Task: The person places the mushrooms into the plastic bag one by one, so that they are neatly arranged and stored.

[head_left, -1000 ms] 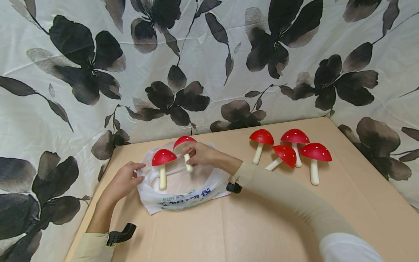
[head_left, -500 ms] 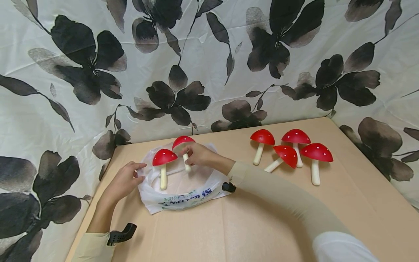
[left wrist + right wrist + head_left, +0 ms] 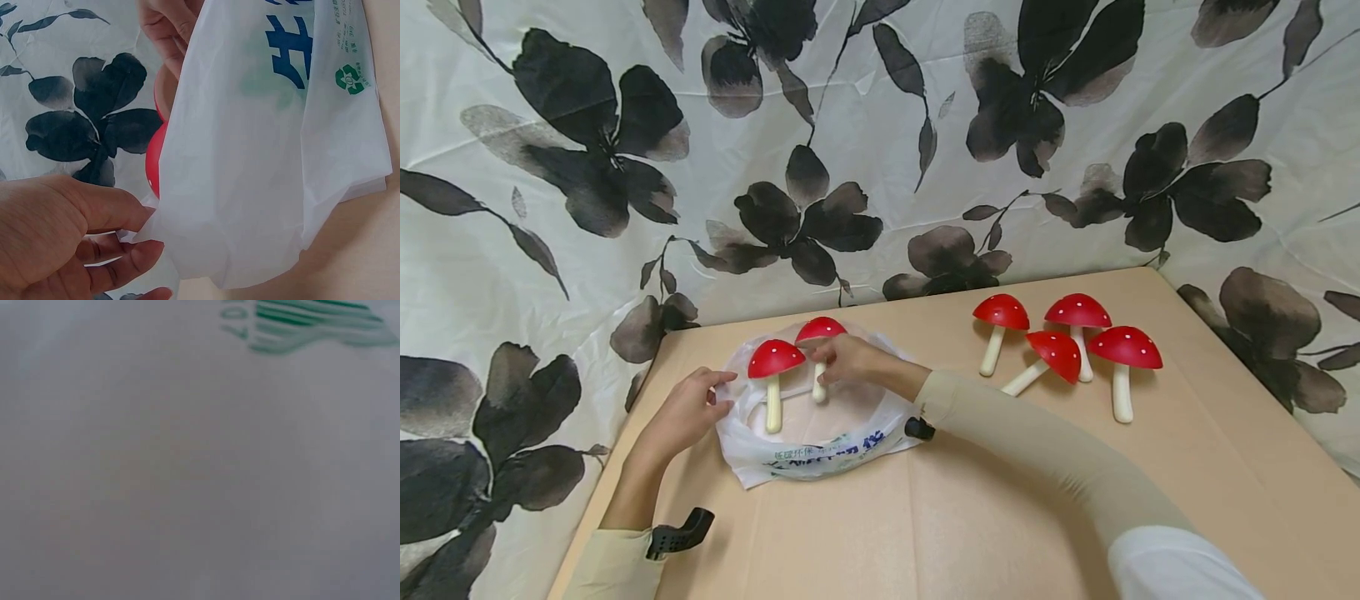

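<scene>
A white plastic bag (image 3: 842, 460) with blue and green print lies with its mouth spread on the table. At its left rim, my left hand (image 3: 681, 414) pinches the plastic between thumb and fingers, which the left wrist view shows closer (image 3: 94, 231). One red-capped toy mushroom (image 3: 774, 360) lies inside the bag mouth. Beside it, my right hand (image 3: 857, 360) holds a second toy mushroom (image 3: 820, 328) by its pale stem, partly hidden by the fingers. Blurred bag plastic (image 3: 200, 462) fills the right wrist view, so the hand does not show there.
Several more red mushrooms with white dots lie at the back right, among them an upright-looking one (image 3: 1124, 348) and a tilted one (image 3: 1056, 357). The tan table (image 3: 1000, 533) meets a white floral cloth (image 3: 880, 108) behind.
My right hand has shifted slightly left and down with its mushroom, bringing it nearer the other one in the bag. My left hand stays at the bag's rim.
</scene>
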`<state>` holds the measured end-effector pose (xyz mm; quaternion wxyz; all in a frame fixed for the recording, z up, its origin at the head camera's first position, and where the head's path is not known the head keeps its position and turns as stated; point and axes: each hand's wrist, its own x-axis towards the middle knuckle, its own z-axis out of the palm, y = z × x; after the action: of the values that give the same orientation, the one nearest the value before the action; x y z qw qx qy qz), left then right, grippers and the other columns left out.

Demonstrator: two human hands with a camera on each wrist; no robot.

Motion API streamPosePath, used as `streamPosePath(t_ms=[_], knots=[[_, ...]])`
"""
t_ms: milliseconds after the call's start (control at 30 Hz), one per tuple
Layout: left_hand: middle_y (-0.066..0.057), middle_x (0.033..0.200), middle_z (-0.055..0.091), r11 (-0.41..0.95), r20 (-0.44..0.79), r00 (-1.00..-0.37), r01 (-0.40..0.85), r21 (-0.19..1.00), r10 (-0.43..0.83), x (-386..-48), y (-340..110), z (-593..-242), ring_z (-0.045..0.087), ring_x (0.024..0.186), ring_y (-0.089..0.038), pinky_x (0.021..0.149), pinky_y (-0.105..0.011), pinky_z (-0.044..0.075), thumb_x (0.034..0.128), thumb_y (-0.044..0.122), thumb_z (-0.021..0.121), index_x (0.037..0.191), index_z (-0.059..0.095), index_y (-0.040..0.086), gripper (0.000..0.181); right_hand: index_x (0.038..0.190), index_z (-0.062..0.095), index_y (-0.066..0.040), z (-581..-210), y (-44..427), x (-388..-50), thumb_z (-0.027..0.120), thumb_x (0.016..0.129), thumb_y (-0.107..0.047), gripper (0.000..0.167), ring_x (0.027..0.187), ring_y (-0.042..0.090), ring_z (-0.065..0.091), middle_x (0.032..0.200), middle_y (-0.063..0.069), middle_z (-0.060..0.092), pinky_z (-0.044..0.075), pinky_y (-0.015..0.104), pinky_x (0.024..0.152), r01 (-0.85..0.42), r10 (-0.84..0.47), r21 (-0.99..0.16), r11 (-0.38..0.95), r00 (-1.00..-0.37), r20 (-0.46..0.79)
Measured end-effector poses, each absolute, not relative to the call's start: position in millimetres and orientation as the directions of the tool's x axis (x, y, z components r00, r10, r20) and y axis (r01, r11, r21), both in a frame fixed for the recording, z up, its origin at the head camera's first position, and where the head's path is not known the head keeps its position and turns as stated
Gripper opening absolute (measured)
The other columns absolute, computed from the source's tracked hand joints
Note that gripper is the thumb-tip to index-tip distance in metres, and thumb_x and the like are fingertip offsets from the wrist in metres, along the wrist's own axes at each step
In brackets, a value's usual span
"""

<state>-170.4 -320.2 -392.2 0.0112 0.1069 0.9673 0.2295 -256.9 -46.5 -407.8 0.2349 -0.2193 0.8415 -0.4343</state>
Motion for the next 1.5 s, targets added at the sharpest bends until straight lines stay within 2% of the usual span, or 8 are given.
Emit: streamPosePath(t_ms=[233,400,567,733,967,1100,1300,1500], knots=[[-0.014,0.095,0.059,0.868,0.041,-0.975,0.214,0.448,0.22,-170,-321,-392,0.053,0.078,-0.022,0.063,-0.027,0.044,0.0855,-0.003,0.07,0.124,0.064,-0.012,0.04,0.143,0.057,-0.006,-407,-43,-253,0.075,0.09,-0.006,0.056,0.078,0.012,0.051,0.132,0.009,0.065,0.044,0.019,0.064,-0.185,-0.6,-0.79,0.585,-0.754,-0.268],[-0.014,0.095,0.059,0.872,0.026,-0.977,0.2,0.447,0.211,-170,-323,-393,0.053,0.079,-0.023,0.063,-0.027,0.044,0.0865,-0.002,0.069,0.125,0.064,-0.011,0.04,0.149,0.051,-0.006,-404,-36,-249,0.073,0.092,-0.007,0.061,0.085,0.016,0.057,0.131,0.013,0.063,0.053,0.028,0.075,-0.208,-0.658,-0.791,0.575,-0.692,-0.296],[-0.014,0.095,0.059,0.871,0.032,-0.977,0.204,0.446,0.213,-170,-323,-393,0.053,0.08,-0.023,0.063,-0.027,0.044,0.0867,-0.002,0.069,0.125,0.064,-0.011,0.04,0.145,0.054,-0.004,-397,-25,-245,0.07,0.094,-0.006,0.054,0.108,0.025,0.062,0.137,0.012,0.061,0.055,0.036,0.09,-0.244,-0.69,-0.792,0.56,-0.667,-0.282],[-0.015,0.094,0.059,0.873,0.034,-0.976,0.207,0.442,0.214,-169,-322,-391,0.053,0.079,-0.023,0.063,-0.027,0.043,0.0862,-0.002,0.069,0.125,0.064,-0.012,0.04,0.137,0.061,-0.003,-390,-10,-244,0.067,0.096,-0.007,0.042,0.128,0.03,0.058,0.142,0.014,0.058,0.052,0.035,0.1,-0.258,-0.719,-0.809,0.529,-0.642,-0.265],[-0.013,0.094,0.058,0.88,0.016,-0.979,0.189,0.437,0.202,-170,-321,-391,0.052,0.08,-0.023,0.063,-0.028,0.043,0.087,0.0,0.069,0.126,0.063,-0.011,0.041,0.134,0.064,-0.005,-384,17,-246,0.064,0.098,-0.012,0.037,0.117,0.025,0.061,0.135,0.013,0.062,0.053,0.033,0.096,-0.203,-0.707,-0.843,0.497,-0.659,-0.258],[-0.013,0.093,0.057,0.88,0.008,-0.981,0.179,0.44,0.195,-169,-320,-392,0.052,0.081,-0.024,0.064,-0.028,0.043,0.0873,0.0,0.069,0.126,0.063,-0.011,0.041,0.135,0.063,-0.005,-382,33,-249,0.063,0.099,-0.015,0.037,0.118,0.032,0.063,0.131,0.01,0.064,0.054,0.032,0.096,-0.153,-0.699,-0.866,0.475,-0.663,-0.267],[-0.013,0.093,0.057,0.881,0.006,-0.981,0.177,0.439,0.195,-169,-320,-391,0.052,0.081,-0.024,0.064,-0.029,0.043,0.0874,0.0,0.069,0.127,0.063,-0.011,0.041,0.131,0.065,-0.008,-377,57,-254,0.06,0.1,-0.012,0.031,0.123,0.039,0.061,0.136,0.02,0.061,0.053,0.038,0.099,-0.069,-0.709,-0.907,0.415,-0.649,-0.276],[-0.013,0.093,0.057,0.879,0.011,-0.979,0.186,0.439,0.202,-169,-320,-391,0.052,0.08,-0.023,0.063,-0.028,0.043,0.0872,0.0,0.069,0.127,0.063,-0.011,0.041,0.129,0.065,-0.008,-371,75,-255,0.062,0.1,-0.015,0.03,0.118,0.033,0.065,0.125,0.012,0.069,0.055,0.039,0.097,-0.05,-0.702,-0.917,0.395,-0.661,-0.266]])
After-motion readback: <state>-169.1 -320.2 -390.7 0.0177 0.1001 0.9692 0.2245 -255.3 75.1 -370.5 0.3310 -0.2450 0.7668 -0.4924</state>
